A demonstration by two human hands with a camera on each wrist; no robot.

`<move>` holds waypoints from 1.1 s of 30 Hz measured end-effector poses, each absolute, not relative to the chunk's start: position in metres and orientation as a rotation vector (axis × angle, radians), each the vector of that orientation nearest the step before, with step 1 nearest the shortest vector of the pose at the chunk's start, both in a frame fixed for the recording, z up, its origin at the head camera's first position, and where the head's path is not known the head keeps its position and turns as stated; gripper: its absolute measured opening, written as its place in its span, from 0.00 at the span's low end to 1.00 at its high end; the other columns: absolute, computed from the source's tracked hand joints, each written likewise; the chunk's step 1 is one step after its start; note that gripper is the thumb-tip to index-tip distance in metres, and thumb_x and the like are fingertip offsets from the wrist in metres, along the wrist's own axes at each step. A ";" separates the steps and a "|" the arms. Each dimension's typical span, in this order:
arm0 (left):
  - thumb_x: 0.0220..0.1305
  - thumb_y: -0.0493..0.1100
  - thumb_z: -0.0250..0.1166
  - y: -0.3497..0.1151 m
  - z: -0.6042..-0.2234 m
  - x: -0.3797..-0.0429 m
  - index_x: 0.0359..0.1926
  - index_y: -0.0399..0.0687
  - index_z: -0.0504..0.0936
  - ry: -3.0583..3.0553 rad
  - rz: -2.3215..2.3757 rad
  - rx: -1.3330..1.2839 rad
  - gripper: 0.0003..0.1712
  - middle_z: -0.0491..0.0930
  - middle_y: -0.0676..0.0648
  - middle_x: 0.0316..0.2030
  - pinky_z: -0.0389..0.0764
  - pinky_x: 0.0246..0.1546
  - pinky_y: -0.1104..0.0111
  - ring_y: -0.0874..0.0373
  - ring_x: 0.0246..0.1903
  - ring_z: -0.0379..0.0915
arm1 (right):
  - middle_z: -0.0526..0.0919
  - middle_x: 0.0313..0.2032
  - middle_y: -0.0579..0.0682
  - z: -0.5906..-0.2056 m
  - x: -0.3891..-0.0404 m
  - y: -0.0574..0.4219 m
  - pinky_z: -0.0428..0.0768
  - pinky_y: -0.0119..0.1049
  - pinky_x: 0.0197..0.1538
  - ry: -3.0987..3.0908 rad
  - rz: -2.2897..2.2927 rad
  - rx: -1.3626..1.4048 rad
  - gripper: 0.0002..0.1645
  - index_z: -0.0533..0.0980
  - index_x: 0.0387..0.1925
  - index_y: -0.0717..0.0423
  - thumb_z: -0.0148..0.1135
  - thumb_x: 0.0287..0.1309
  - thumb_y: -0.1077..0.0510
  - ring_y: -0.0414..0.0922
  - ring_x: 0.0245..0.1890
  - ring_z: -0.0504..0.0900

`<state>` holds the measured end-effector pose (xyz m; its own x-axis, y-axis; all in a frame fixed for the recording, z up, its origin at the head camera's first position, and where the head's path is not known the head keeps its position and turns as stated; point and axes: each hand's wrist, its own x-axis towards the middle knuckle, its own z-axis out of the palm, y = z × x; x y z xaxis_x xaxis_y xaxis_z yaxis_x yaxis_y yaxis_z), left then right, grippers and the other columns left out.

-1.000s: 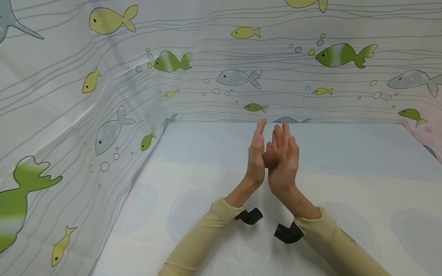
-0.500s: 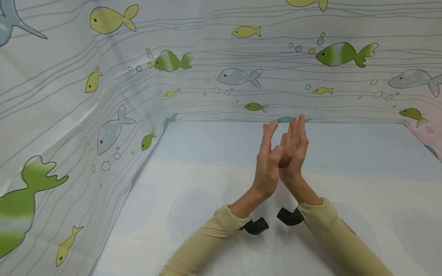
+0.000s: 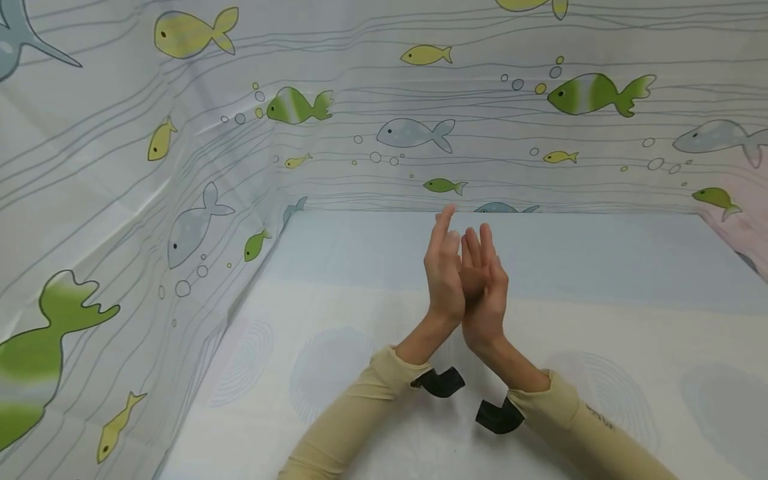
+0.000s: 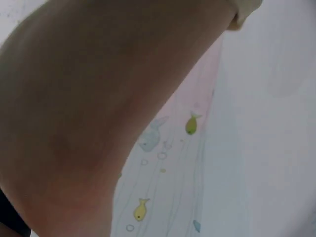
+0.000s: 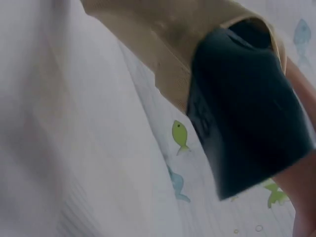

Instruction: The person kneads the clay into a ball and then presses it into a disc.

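Observation:
A brown ball (image 3: 473,283), smooth and roughly round, is held between the two palms in the head view. My left hand (image 3: 444,277) stands upright on its left side, fingers pointing up and mostly straight. Facing it, my right hand (image 3: 487,310) has its palm against the ball and its fingers extended upward. Both hands are raised in front of the table, and part of the ball is hidden by them. Bare skin (image 4: 84,108) fills much of the left wrist view. Neither wrist view shows the ball.
A white and pale-blue cloth (image 3: 360,253) covers the table. Behind and at the left hangs a fish-patterned curtain (image 3: 348,73). Black curved pieces (image 3: 441,383) stick out at both sleeve cuffs; one black piece (image 5: 252,113) looms large in the right wrist view.
Both hands first shifted right, the right one sliding up past the left; now they are back to the left with the right hand lower. The ball stays between the palms throughout.

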<state>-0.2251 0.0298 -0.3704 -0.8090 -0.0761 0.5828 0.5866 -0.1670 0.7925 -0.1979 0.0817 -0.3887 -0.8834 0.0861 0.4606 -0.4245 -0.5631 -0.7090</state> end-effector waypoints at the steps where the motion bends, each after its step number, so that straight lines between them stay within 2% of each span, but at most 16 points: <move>1: 0.70 0.54 0.41 0.029 -0.368 -0.226 0.73 0.43 0.63 -1.661 -2.047 -0.554 0.35 0.62 0.51 0.73 0.52 0.74 0.57 0.62 0.74 0.49 | 0.42 0.79 0.51 -0.388 -0.196 0.081 0.41 0.42 0.77 -1.263 2.499 0.564 0.44 0.37 0.79 0.48 0.34 0.72 0.37 0.46 0.78 0.40; 5: 0.71 0.55 0.40 0.022 -0.362 -0.234 0.74 0.44 0.62 -1.611 -2.143 -0.492 0.36 0.62 0.51 0.73 0.56 0.73 0.56 0.62 0.73 0.53 | 0.46 0.78 0.54 -0.387 -0.189 0.079 0.40 0.51 0.77 -1.275 2.499 0.585 0.40 0.36 0.79 0.46 0.32 0.74 0.40 0.50 0.78 0.41; 9: 0.72 0.54 0.39 0.015 -0.357 -0.243 0.75 0.42 0.60 -1.520 -2.219 -0.511 0.36 0.60 0.51 0.74 0.53 0.74 0.61 0.63 0.73 0.51 | 0.54 0.75 0.58 -0.387 -0.179 0.076 0.45 0.57 0.75 -1.286 2.503 0.576 0.37 0.38 0.79 0.42 0.32 0.75 0.43 0.54 0.78 0.44; 10: 0.72 0.54 0.39 0.014 -0.357 -0.245 0.75 0.42 0.59 -1.508 -2.228 -0.523 0.36 0.59 0.51 0.74 0.53 0.74 0.62 0.63 0.74 0.51 | 0.54 0.75 0.58 -0.386 -0.177 0.075 0.46 0.58 0.75 -1.293 2.507 0.578 0.37 0.38 0.79 0.42 0.31 0.75 0.43 0.54 0.78 0.44; 13: 0.72 0.54 0.38 0.010 -0.357 -0.250 0.75 0.43 0.58 -1.497 -2.238 -0.558 0.36 0.58 0.51 0.74 0.53 0.73 0.65 0.63 0.74 0.50 | 0.47 0.78 0.54 -0.383 -0.172 0.074 0.45 0.59 0.75 -1.331 2.523 0.585 0.38 0.36 0.79 0.43 0.31 0.74 0.42 0.53 0.78 0.42; 15: 0.72 0.54 0.38 0.009 -0.360 -0.253 0.75 0.42 0.58 -1.503 -2.248 -0.579 0.36 0.57 0.50 0.75 0.53 0.73 0.65 0.63 0.74 0.49 | 0.40 0.78 0.50 -0.379 -0.170 0.074 0.43 0.58 0.75 -1.364 2.541 0.585 0.40 0.34 0.79 0.44 0.30 0.74 0.40 0.51 0.78 0.40; 17: 0.72 0.53 0.38 0.009 -0.363 -0.253 0.76 0.41 0.57 -1.514 -2.245 -0.616 0.37 0.56 0.48 0.75 0.52 0.74 0.64 0.61 0.75 0.48 | 0.37 0.79 0.47 -0.373 -0.171 0.076 0.43 0.54 0.76 -1.373 2.574 0.547 0.42 0.34 0.79 0.44 0.30 0.72 0.38 0.47 0.78 0.40; 22: 0.70 0.53 0.35 0.015 -0.375 -0.248 0.76 0.37 0.54 -1.577 -2.185 -0.726 0.39 0.51 0.44 0.77 0.49 0.74 0.61 0.57 0.76 0.43 | 0.40 0.78 0.46 -0.355 -0.178 0.083 0.42 0.47 0.77 -1.271 2.661 0.434 0.44 0.33 0.79 0.42 0.32 0.70 0.36 0.42 0.78 0.42; 27: 0.69 0.58 0.34 0.028 -0.383 -0.235 0.77 0.41 0.52 -1.654 -2.140 -0.805 0.41 0.48 0.47 0.77 0.51 0.74 0.61 0.58 0.77 0.38 | 0.43 0.78 0.48 -0.343 -0.193 0.090 0.42 0.44 0.77 -1.184 2.659 0.382 0.44 0.34 0.79 0.43 0.32 0.70 0.36 0.42 0.78 0.43; 30: 0.69 0.61 0.36 0.034 -0.383 -0.227 0.77 0.43 0.53 -1.670 -2.114 -0.822 0.42 0.49 0.50 0.77 0.54 0.74 0.60 0.58 0.77 0.38 | 0.43 0.78 0.48 -0.344 -0.202 0.093 0.44 0.41 0.77 -1.139 2.646 0.360 0.44 0.34 0.79 0.43 0.34 0.70 0.36 0.42 0.78 0.42; 33: 0.71 0.63 0.37 0.038 -0.382 -0.219 0.77 0.43 0.53 -1.660 -2.080 -0.849 0.43 0.51 0.50 0.77 0.56 0.73 0.57 0.56 0.77 0.40 | 0.40 0.79 0.47 -0.349 -0.210 0.096 0.41 0.39 0.77 -1.066 2.653 0.360 0.45 0.33 0.79 0.41 0.35 0.69 0.37 0.43 0.78 0.38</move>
<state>-0.2192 0.0378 -0.3820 -0.7607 0.0963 0.6419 0.6046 -0.2549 0.7547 -0.2103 0.0961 -0.3490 -0.9358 0.1456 0.3212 -0.3274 -0.6973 -0.6376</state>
